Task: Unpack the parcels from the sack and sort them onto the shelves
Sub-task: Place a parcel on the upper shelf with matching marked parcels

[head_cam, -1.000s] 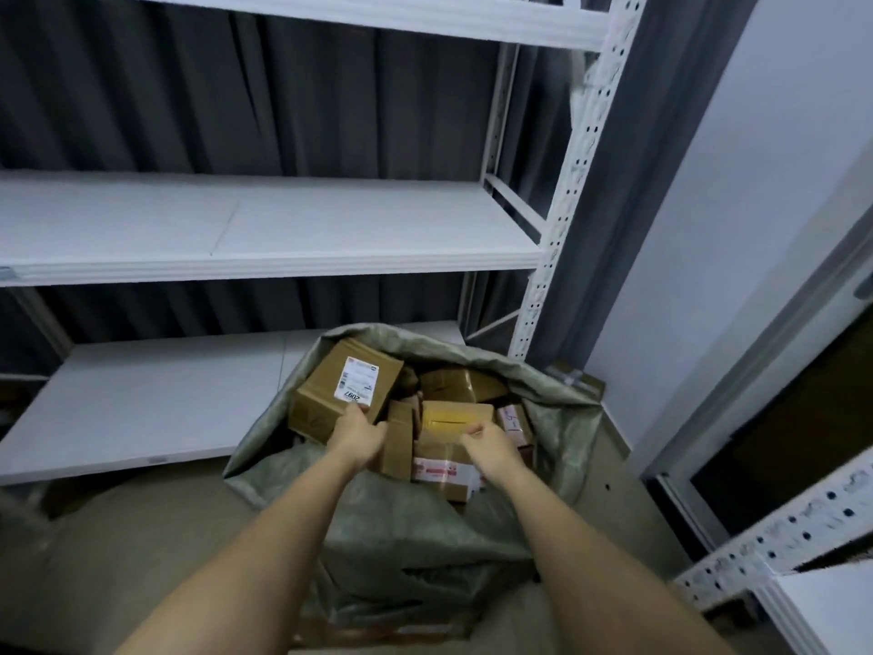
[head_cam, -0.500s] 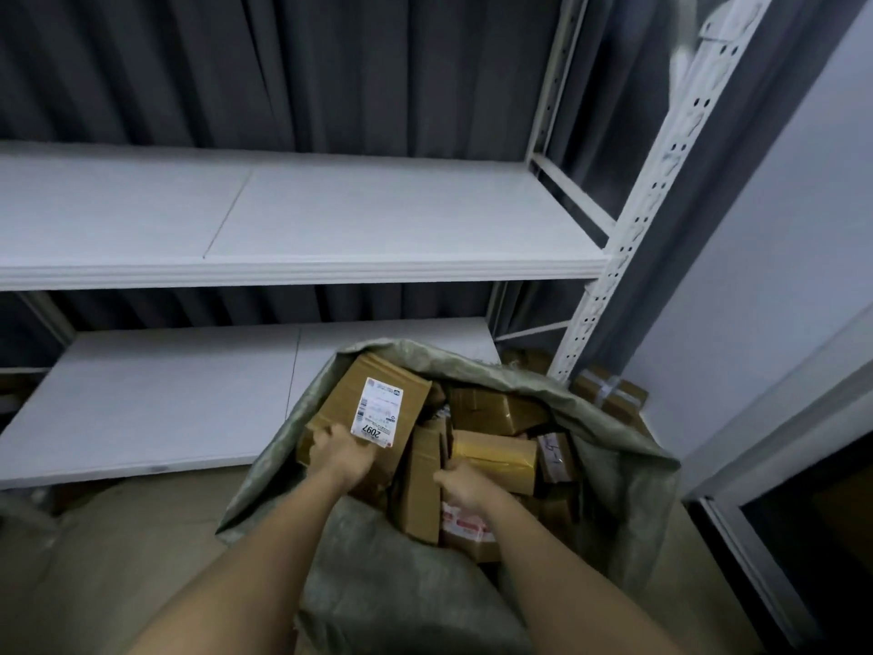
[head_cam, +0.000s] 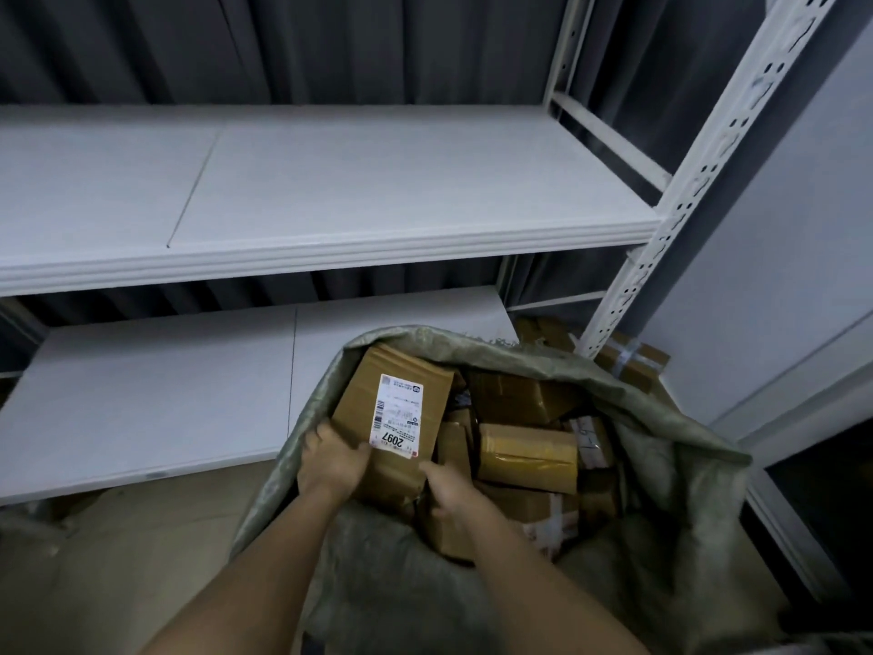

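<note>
Cardboard box [head_cam: 392,427], brown and bearing a white label [head_cam: 397,416] printed "2097", sits at the left side of the open mouth of the sack [head_cam: 661,489], its top end resting against the sack's rear rim. Left hand [head_cam: 330,465] grips the box at its near left corner, fingers curled around the left edge and thumb lying on the top face just beside the label. Right hand [head_cam: 449,494] holds the near right corner of the same box, fingers curled over the lower edge; how far they wrap underneath cannot be told. Other parcels fill the sack to the right of the box, among them a yellow-taped parcel [head_cam: 526,458] lying flat and a darker one [head_cam: 519,399] behind it. The sack is woven, grey-green, and stands on the floor in front of a white rack. Lower shelf [head_cam: 165,394] lies behind and left of the sack; upper shelf [head_cam: 330,191] is above it. More boxes [head_cam: 628,356] lie on the floor beside the perforated upright [head_cam: 661,219].
</note>
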{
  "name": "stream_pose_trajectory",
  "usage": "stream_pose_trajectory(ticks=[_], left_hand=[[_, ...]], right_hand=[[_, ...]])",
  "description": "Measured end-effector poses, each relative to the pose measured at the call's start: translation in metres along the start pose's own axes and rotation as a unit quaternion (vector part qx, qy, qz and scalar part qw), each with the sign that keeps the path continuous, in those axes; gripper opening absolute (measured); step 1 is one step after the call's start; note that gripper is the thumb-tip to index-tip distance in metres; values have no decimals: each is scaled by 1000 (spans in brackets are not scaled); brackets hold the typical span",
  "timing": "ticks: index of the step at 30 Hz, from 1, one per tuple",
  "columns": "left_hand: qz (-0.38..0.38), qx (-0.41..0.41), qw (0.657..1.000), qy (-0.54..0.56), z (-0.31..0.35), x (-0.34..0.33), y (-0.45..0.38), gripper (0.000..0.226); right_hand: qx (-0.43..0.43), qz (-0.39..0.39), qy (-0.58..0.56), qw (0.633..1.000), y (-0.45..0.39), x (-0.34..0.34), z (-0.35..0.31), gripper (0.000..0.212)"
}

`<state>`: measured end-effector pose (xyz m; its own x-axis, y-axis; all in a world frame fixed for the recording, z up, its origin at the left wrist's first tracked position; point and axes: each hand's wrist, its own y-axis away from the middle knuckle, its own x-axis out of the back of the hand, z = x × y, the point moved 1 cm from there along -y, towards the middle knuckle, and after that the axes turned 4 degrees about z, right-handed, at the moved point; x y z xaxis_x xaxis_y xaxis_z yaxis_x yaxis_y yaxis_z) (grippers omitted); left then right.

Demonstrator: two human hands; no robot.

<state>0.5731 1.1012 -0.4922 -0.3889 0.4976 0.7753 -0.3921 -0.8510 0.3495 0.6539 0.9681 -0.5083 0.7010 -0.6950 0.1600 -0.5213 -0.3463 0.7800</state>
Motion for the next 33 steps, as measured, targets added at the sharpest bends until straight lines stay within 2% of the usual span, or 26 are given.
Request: stream_pose_trajectory(ticks=[5, 8, 10, 16, 22, 26, 29, 33], left_hand=[[9, 10, 999, 32, 7, 5, 1, 61], [49, -36, 998, 9, 20, 20, 8, 55], [66, -62, 995, 34, 33, 35, 14, 49], [74, -88, 978, 176, 70, 63, 28, 44], [19, -133, 945, 297, 116, 87, 42, 43], [-71, -193, 900, 384, 150, 91, 65, 48], [-121, -230, 875, 409, 174, 88, 89, 53], [-167, -266, 857, 409, 203, 86, 130, 53]], right_hand=[[-32, -5, -104, 994, -2, -12, 6, 32], [-13, 26, -208, 978, 4, -7, -2, 33], [20, 44, -264, 963, 11, -1, -10, 39], [132, 140, -246, 950, 48, 34, -50, 50], [228, 220, -236, 919, 91, 78, -90, 43], [284, 229, -257, 895, 126, 103, -104, 49], [340, 274, -239, 867, 151, 124, -107, 46], [370, 344, -221, 834, 183, 162, -98, 44]])
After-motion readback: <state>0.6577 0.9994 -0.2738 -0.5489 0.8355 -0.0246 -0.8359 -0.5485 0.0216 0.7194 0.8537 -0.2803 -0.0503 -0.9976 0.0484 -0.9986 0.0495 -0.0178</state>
